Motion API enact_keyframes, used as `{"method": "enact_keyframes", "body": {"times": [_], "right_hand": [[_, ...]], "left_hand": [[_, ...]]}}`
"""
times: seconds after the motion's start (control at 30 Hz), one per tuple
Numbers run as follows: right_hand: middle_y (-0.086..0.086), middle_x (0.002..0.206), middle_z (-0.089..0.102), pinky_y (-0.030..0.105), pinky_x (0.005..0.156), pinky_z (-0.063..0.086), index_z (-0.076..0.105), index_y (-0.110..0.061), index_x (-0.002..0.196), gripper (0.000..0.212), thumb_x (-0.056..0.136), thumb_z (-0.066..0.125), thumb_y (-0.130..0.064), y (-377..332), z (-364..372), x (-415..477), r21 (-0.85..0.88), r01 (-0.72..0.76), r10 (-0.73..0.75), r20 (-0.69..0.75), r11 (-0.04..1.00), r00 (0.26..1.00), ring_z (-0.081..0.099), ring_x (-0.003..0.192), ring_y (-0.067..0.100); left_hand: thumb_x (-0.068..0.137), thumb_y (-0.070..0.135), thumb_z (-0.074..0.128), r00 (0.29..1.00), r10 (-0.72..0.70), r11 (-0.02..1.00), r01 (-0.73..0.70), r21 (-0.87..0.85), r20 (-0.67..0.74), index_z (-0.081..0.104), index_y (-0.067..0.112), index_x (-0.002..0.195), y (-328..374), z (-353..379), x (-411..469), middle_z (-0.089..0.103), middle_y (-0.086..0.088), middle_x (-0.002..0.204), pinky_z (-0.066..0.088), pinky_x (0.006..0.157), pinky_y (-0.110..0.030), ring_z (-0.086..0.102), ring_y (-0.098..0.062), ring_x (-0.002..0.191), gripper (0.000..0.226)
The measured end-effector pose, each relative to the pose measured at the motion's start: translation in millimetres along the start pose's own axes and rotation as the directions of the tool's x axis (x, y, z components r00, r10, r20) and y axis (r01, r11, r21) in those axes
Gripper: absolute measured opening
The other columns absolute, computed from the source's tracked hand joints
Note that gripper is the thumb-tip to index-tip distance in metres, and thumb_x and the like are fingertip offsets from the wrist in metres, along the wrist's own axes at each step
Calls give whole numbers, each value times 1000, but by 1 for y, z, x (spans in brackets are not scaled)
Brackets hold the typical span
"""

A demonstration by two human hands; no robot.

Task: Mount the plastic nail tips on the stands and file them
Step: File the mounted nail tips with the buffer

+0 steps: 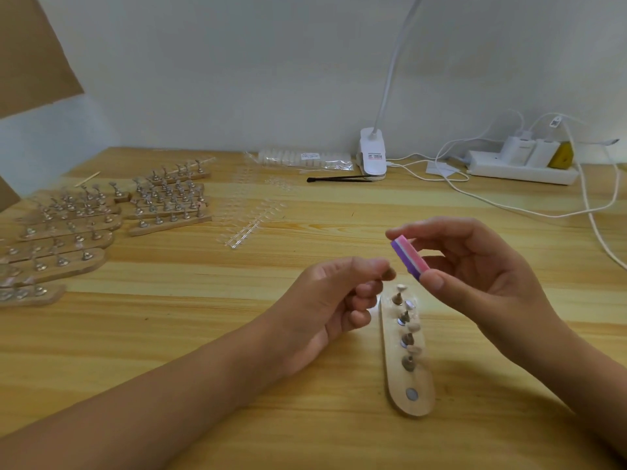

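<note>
My right hand (475, 266) grips a pink and purple file block (409, 254) between thumb and fingers, raised over the table. My left hand (339, 293) is just left of it, its thumb and forefinger pinched together on something small that I cannot make out, close to the file's lower end. Below both hands lies a wooden stand board (419, 405) with several small metal stands (405, 317) upright on it, some topped with pale nail tips. One round magnet spot near the board's near end is bare.
Many more wooden boards with metal stands (101, 215) are laid out at the left. Strips of clear nail tips (251, 215) lie mid-table, with a bag of tips (305, 159) behind. A clip lamp (373, 154), black tweezers (339, 179), a power strip (522, 167) and white cables sit at the back right.
</note>
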State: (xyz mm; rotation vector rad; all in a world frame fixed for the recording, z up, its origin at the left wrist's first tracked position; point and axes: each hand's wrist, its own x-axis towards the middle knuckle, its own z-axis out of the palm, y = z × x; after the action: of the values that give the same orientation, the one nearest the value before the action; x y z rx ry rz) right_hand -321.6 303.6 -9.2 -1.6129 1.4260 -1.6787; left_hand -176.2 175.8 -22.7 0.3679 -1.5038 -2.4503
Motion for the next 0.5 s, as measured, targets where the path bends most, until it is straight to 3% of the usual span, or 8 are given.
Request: {"method": "enact_keyframes", "body": {"times": [0.13,0.33,0.5], "right_hand": [[6,125,66,26,92,52,58,-11,120,38,84,67,-16,2,1,-1,18,22,-22,32,1000,999,62,116,24],[7,123,64,34,99,50,60,-10,116,32,87,69,-20,7,1,-2,-53,114,-110,75,992,991,58,123,29],[8,122,63,32,98,50,59,-8,115,32,85,69,-15,9,0,-1,-52,123,-120,43,991,992,57,123,29]], "left_hand": [[76,37,73,998,-16,999,13,53,55,71,18,85,-5,4,-3,45,10,63,39,49,-12,39,-2,55,21],[74,33,75,1000,-17,999,16,-32,-20,75,17,83,-2,1,0,45,10,62,39,46,-11,40,-2,52,19],[80,32,72,1000,-14,999,14,41,5,74,22,74,-3,4,-1,44,10,63,38,47,-12,39,-3,54,12]]}}
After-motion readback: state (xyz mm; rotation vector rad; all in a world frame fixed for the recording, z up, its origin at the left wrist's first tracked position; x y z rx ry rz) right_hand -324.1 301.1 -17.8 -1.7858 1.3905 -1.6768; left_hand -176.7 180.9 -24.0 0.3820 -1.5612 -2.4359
